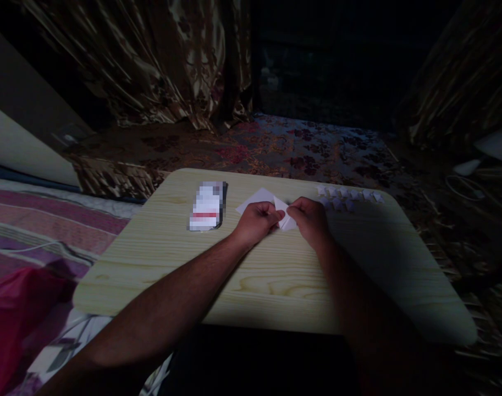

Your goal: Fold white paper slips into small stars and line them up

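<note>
Between my two hands, just above the wooden table, is a folded piece of white paper (289, 221) with a pointed top and a crease down its front. My left hand (257, 221) pinches its left side, thumb against the paper. On the other side my right hand (308, 217) grips the right edge with thumb and bent forefinger. Behind my left hand a flat white paper sheet (257, 197) lies on the table, partly covered by the fingers. Several small folded paper pieces (343, 192) sit in rows beyond my right hand, some partly hidden by it.
A phone (205, 206) with a blurred-out screen lies to the left on the light wood-grain table (152, 247). Past the far edge is a flowered cloth (308, 143) below curtains (201, 60). A striped bed cover (48, 220) and a pink bag (20, 302) are at the left.
</note>
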The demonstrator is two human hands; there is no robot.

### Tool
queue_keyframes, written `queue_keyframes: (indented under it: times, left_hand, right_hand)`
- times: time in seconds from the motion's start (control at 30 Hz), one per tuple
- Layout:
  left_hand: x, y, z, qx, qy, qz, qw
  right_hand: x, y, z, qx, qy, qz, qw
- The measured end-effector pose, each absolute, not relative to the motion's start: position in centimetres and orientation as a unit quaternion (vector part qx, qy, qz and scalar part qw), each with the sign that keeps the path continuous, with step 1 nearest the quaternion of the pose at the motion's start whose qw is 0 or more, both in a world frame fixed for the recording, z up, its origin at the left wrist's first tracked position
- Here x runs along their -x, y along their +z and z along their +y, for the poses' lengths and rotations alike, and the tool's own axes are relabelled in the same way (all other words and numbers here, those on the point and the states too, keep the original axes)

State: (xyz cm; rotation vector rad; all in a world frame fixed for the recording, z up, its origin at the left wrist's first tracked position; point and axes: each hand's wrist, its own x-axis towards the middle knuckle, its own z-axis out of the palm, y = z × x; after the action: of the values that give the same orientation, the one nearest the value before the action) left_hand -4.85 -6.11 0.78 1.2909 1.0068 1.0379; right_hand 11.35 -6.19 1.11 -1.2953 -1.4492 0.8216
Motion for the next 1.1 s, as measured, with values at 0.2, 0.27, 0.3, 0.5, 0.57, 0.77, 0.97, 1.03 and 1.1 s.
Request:
queue_keyframes:
  times: [0.2,0.27,0.3,0.5,0.57,0.77,0.97,1.03,1.1]
  left_hand:
    - [4.97,0.79,-6.06,-0.583,0.43,0.451,0.521]
    - [5.0,0.92,-6.15,-0.594,0.421,0.456,0.512]
    - [5.01,0.96,-6.19,-0.597,0.416,0.457,0.512]
    - [4.9,0.77,-6.2,-0.579,0.413,0.438,0.549]
    - [4.86,0.74,-6.16,-0.57,0.413,0.431,0.564]
    - [4.87,0.75,-6.06,-0.567,0.407,0.425,0.577]
    - [4.94,0.71,-5.97,-0.576,0.398,0.435,0.566]
    - [4.96,0.71,-5.98,-0.58,0.399,0.436,0.561]
    - [4.97,0.69,-6.01,-0.581,0.402,0.435,0.559]
  right_hand:
    - [-11.28,1.27,-6.25,0.529,0.346,-0.594,0.498]
    - [-11.26,1.24,-6.23,0.532,0.345,-0.591,0.498]
    - [-11.24,1.2,-6.21,0.533,0.345,-0.591,0.498]
    - [-11.11,0.98,-6.23,0.526,0.345,-0.597,0.498]
    - [-11.12,0.99,-6.25,0.525,0.348,-0.594,0.5]
    - [-11.11,0.93,-6.21,0.525,0.353,-0.587,0.505]
    - [-11.15,0.91,-6.21,0.529,0.339,-0.598,0.498]
    - [-11.16,0.98,-6.23,0.53,0.339,-0.599,0.496]
    - [-11.13,1.03,-6.25,0.531,0.342,-0.594,0.498]
